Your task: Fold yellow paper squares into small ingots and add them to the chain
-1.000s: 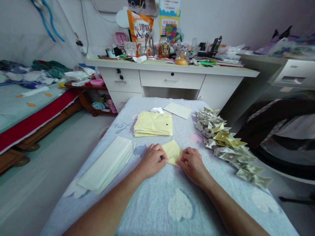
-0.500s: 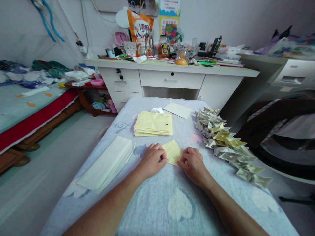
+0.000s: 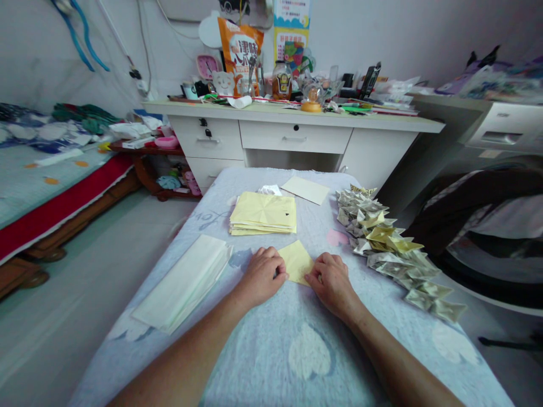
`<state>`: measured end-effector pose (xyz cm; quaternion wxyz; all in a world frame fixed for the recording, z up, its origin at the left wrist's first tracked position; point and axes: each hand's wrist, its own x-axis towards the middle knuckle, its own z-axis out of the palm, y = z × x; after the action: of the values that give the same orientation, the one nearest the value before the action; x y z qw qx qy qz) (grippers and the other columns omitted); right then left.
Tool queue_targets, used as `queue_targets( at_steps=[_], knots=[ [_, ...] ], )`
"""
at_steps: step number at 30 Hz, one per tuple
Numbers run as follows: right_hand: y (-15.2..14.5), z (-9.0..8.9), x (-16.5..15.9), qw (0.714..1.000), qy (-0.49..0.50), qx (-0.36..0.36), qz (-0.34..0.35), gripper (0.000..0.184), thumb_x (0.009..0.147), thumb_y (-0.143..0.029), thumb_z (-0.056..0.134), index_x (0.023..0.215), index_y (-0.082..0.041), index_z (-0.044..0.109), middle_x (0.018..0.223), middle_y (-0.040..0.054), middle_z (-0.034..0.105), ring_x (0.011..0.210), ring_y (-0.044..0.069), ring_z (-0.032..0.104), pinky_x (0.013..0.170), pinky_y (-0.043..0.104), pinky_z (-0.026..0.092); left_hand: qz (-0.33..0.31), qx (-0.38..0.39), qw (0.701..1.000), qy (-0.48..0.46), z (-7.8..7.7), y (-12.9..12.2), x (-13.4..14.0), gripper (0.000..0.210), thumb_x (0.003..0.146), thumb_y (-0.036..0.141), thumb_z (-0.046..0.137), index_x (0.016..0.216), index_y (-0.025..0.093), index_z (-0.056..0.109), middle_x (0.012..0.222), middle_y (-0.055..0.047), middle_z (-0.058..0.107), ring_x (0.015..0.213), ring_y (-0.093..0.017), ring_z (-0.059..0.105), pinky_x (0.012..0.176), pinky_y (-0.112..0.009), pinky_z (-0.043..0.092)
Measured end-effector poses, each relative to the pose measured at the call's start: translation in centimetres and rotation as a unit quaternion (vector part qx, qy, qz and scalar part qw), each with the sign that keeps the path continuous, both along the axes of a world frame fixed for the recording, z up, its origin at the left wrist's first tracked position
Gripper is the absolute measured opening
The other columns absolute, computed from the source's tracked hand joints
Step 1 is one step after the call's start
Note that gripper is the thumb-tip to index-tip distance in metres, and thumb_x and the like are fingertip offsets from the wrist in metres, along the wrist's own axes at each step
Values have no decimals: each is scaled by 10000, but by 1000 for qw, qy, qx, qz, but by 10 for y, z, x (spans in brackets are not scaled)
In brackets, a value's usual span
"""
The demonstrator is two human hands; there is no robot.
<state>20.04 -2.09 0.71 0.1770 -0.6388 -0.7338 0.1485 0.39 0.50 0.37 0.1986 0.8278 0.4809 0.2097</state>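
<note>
A small yellow sheet of paper (image 3: 297, 261) lies on the cloth-covered table, turned cornerwise between my two hands. My left hand (image 3: 266, 273) has its fingers curled and pinches the sheet's left edge. At the right edge, my right hand (image 3: 330, 278) pinches the same sheet, its fingertips bent under and partly hidden. Just beyond is a stack of yellow paper sheets (image 3: 263, 212) with crease lines on the top one. To the left lies a long pile of pale folded paper (image 3: 184, 282). Rows of folded paper pieces (image 3: 382, 237), grey and yellow, run along the right side.
A flat cream card (image 3: 306, 189) and a crumpled white piece (image 3: 270, 190) lie at the table's far end. Behind stands a white desk (image 3: 297, 135) crowded with items. A bed (image 3: 63, 186) is on the left, a washing machine (image 3: 500, 127) on the right.
The hands and the yellow sheet hold almost the same position. The whole view has shifted very slightly.
</note>
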Motion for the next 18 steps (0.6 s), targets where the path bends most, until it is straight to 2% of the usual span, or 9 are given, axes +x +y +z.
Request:
queue_targets(
  at_steps=[18],
  knots=[
    [0,1,-1,1000,-10,3,-4,198,810,-255,609,628,-178,612,867,43,553,885,192,438,740,303,269,3,-2,1000,10,0,0,1,57,768,205,605,721,200,573,857,-6,561,890,-186,490,802,-320,361]
  ],
)
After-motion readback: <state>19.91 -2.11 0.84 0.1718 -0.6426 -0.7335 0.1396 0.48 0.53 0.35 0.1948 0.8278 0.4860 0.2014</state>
